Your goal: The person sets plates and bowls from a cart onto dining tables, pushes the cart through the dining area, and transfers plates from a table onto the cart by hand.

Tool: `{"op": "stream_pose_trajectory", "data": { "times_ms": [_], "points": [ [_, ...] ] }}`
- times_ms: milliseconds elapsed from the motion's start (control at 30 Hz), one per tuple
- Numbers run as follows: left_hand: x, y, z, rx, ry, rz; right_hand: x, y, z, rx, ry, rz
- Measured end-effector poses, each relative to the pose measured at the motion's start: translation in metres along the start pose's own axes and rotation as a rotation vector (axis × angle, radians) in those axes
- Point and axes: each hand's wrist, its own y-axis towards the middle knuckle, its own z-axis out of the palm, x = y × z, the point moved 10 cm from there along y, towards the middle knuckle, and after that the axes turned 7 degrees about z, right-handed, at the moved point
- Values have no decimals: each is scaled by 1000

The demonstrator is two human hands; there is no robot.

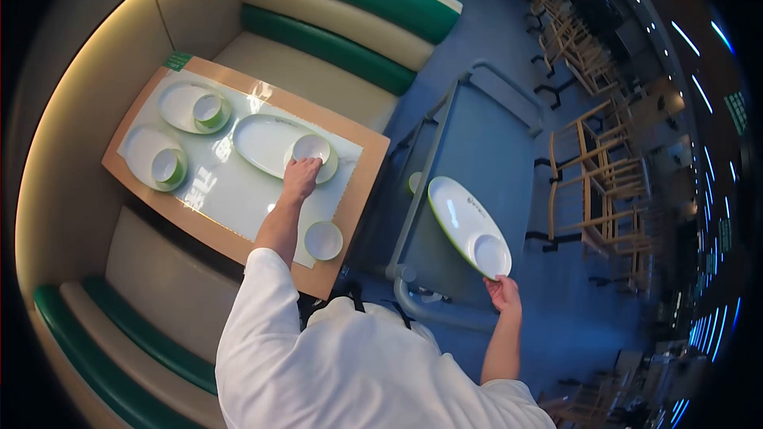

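Right now, the left hand [301,178], near the middle of the frame, has its grip pinching the rim of a bowl [310,146]. That bowl is at the right end of a long plate [261,143] on the desk [358,191]. The right hand [502,294], at the lower right, has its grip pressed on the near tip of another plate [453,210], at the cart [485,135]. I cannot tell if that plate touches the cart. It is good to keep it flat and hold it tight, as one end is a small place to hold. The bowl should go straight up so it does not bump its plate.

A lone bowl [323,241] sits under the left arm, so a low elbow could hit it. The cart's rail [412,214] stands between the desk and the held plate. Chairs [612,167] are far right.
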Motion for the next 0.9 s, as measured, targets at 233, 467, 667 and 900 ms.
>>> {"op": "stream_pose_trajectory", "data": {
  "times_ms": [233, 467, 667, 900],
  "points": [
    [8, -6, 31, 58, 89, 35, -4, -93, 20, -13, 156, -124],
    [-29, -25, -36, -327, 17, -26, 18, -125, 59, 141, 118, -199],
    [-142, -123, -13, 110, -2140, -264, 8, -130, 172, 434, 24, -137],
    [-182, -270, -67, -818, -1641, -962, -109, -161, 324, 702, -337, -96]
  ]
}}
